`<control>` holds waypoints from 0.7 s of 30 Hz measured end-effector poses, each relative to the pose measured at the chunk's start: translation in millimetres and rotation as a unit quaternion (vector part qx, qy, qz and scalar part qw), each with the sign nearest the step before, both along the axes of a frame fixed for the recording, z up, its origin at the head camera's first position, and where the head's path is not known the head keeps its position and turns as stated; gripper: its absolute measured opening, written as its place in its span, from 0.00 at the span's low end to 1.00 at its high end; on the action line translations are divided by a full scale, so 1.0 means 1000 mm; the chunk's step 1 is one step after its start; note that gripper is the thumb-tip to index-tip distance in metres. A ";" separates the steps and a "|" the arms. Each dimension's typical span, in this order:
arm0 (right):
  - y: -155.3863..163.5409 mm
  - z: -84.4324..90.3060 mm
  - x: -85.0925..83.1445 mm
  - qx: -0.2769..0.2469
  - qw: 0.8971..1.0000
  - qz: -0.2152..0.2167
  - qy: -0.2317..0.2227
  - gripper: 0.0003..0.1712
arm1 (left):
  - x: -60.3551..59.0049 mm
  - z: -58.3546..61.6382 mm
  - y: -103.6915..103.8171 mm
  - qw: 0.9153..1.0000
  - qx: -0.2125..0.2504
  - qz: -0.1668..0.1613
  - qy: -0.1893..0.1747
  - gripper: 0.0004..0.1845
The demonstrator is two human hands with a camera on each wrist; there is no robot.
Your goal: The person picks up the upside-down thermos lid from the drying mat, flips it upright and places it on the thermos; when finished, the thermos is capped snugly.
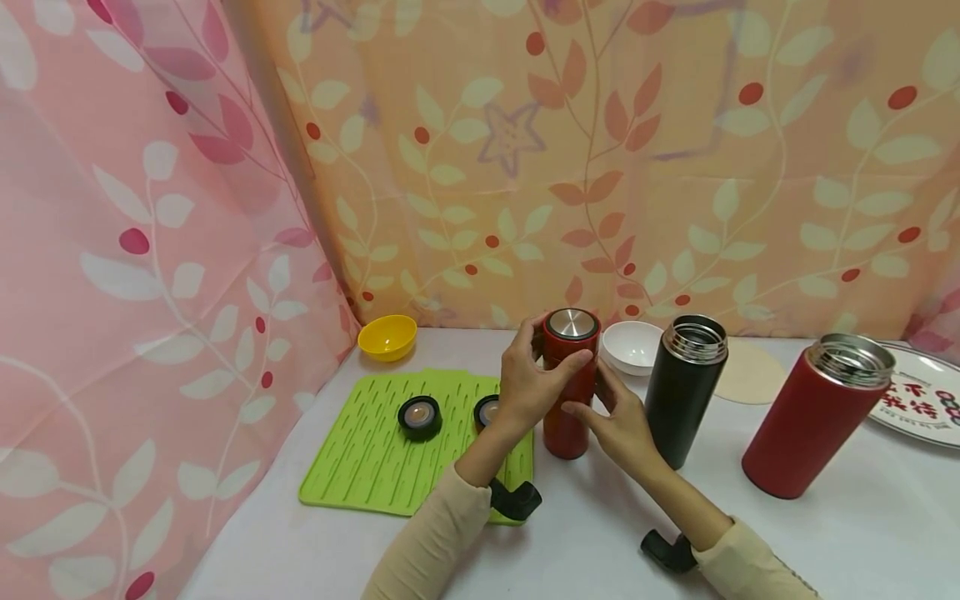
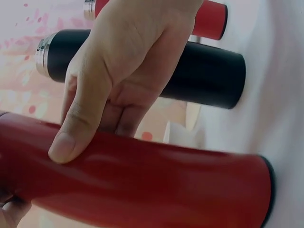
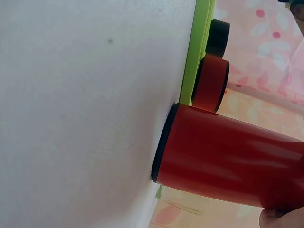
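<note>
A slim red thermos flask stands upright on the white table, a steel-topped lid on its mouth. My left hand grips it near the top, thumb lying across the front just under the lid. Lower down on the right side, my right hand holds the body; in the left wrist view the right thumb presses along its wall. The black base rim meets the tabletop in the right wrist view. Close to my right hand is an open black flask.
A green drying mat lies on the left, bearing two upturned lids: one black, another partly behind my left hand. A wider open red flask stands right. Farther back are a yellow bowl, a white bowl and a printed plate.
</note>
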State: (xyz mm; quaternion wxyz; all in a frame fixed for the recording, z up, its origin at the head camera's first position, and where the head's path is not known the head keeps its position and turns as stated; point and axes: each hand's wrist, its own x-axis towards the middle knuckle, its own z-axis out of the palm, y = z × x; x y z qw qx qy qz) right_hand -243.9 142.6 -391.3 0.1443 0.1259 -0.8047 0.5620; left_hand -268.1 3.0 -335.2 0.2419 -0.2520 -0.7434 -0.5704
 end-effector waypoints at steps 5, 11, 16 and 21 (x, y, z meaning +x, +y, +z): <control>0.001 -0.001 -0.001 -0.002 1.000 0.004 0.006 0.46 | 0.005 0.007 -0.004 1.000 -0.026 -0.015 0.002 0.32; 0.002 -0.002 -0.002 0.004 1.000 0.003 0.016 0.46 | 0.009 0.013 -0.009 0.998 -0.018 -0.064 -0.021 0.33; 0.002 -0.001 -0.001 -0.002 1.000 0.002 0.016 0.46 | -0.004 -0.002 -0.008 0.995 0.019 -0.098 -0.027 0.31; 0.001 -0.002 -0.002 0.005 1.000 0.002 0.011 0.45 | -0.002 -0.005 0.000 0.999 0.022 -0.022 -0.029 0.39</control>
